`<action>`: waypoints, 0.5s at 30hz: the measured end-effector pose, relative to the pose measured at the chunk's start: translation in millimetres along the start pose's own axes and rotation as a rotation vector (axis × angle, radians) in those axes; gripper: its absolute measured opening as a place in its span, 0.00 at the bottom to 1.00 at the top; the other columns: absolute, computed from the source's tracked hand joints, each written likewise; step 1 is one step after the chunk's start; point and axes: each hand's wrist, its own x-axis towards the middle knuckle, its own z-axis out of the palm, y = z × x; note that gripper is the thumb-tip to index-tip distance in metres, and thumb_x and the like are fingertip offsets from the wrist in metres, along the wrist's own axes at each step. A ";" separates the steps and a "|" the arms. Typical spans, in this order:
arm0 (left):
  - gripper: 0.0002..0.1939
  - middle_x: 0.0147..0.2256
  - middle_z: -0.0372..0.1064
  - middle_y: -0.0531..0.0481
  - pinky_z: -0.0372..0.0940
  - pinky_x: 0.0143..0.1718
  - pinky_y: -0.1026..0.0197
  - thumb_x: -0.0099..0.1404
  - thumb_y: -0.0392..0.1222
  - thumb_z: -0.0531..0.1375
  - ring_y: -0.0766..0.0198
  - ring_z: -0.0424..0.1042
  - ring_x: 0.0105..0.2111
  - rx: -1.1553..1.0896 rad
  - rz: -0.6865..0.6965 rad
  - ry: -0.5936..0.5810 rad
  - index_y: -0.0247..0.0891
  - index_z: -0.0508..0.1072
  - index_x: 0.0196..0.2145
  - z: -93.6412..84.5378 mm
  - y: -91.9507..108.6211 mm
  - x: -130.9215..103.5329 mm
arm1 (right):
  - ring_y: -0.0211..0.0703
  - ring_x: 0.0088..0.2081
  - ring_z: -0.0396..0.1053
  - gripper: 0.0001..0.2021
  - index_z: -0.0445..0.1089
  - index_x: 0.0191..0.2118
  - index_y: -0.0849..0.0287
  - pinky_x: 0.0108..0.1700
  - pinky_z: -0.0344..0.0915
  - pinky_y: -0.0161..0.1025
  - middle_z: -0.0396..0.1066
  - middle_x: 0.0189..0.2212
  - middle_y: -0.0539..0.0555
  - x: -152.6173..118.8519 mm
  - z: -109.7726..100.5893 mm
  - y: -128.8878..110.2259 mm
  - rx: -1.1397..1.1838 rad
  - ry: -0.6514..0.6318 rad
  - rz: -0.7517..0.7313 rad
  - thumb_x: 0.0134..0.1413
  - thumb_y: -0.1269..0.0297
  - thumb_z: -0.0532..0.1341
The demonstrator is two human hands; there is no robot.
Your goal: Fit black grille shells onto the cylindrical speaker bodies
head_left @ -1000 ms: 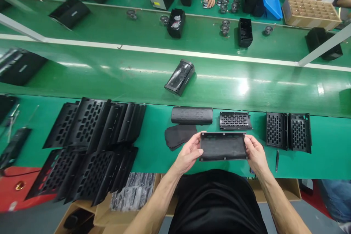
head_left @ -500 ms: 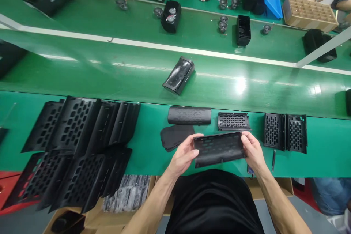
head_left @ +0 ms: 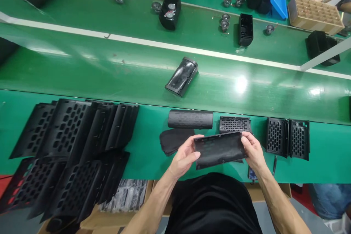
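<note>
Between my hands is a black curved panel (head_left: 221,150), lined with dark cloth-like material over its inner face. My left hand (head_left: 185,157) grips its left end, thumb on the inner side. At the other end my right hand (head_left: 252,150) pinches the upper right corner. Just left of the panel lies a pile of black cloth pieces (head_left: 174,140), with a closed black shell (head_left: 190,119) above it. A perforated panel (head_left: 234,123) is partly hidden behind the held one. Two more perforated panels (head_left: 276,136) (head_left: 299,139) lie on the right.
Stacks of perforated black panels (head_left: 65,128) cover the left of the green table. A black speaker housing (head_left: 181,76) lies on the green belt beyond. A white rail (head_left: 153,44) crosses above it. Far back are speaker drivers, a partitioned carton (head_left: 315,14) and other people's hands.
The held panel stays in both hands at nearly the same place. The surroundings have shifted slightly in view, and a dark edge now shows below the held panel's right part.
</note>
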 end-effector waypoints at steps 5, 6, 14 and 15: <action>0.24 0.43 0.77 0.44 0.69 0.43 0.56 0.64 0.55 0.67 0.53 0.76 0.41 -0.273 -0.125 0.039 0.38 0.77 0.52 -1.3 8.9 11.0 | 0.44 0.29 0.72 0.26 0.76 0.38 0.53 0.28 0.65 0.37 0.78 0.32 0.52 10.7 6.6 -5.3 0.018 -0.011 0.054 0.36 0.45 0.79; 0.25 0.41 0.77 0.44 0.70 0.41 0.56 0.66 0.60 0.64 0.54 0.76 0.39 -0.339 -0.176 0.042 0.37 0.78 0.49 -2.3 10.4 14.8 | 0.44 0.28 0.72 0.25 0.76 0.38 0.53 0.28 0.65 0.37 0.78 0.31 0.52 13.1 8.5 -6.9 0.025 -0.034 0.078 0.37 0.45 0.79; 0.33 0.36 0.82 0.38 0.70 0.38 0.63 0.67 0.67 0.61 0.58 0.80 0.34 -0.502 -0.588 -0.183 0.28 0.80 0.43 -19.2 -9.6 61.1 | 0.43 0.26 0.73 0.18 0.79 0.40 0.56 0.31 0.68 0.38 0.77 0.28 0.53 53.7 37.6 -20.0 -0.048 -0.426 0.237 0.49 0.49 0.76; 0.32 0.36 0.82 0.37 0.71 0.39 0.62 0.66 0.65 0.62 0.56 0.81 0.35 -0.490 -0.574 -0.193 0.28 0.80 0.45 -22.6 -12.3 65.7 | 0.43 0.27 0.73 0.19 0.79 0.40 0.56 0.32 0.68 0.38 0.77 0.27 0.53 64.6 45.4 -24.3 -0.075 -0.483 0.244 0.49 0.49 0.76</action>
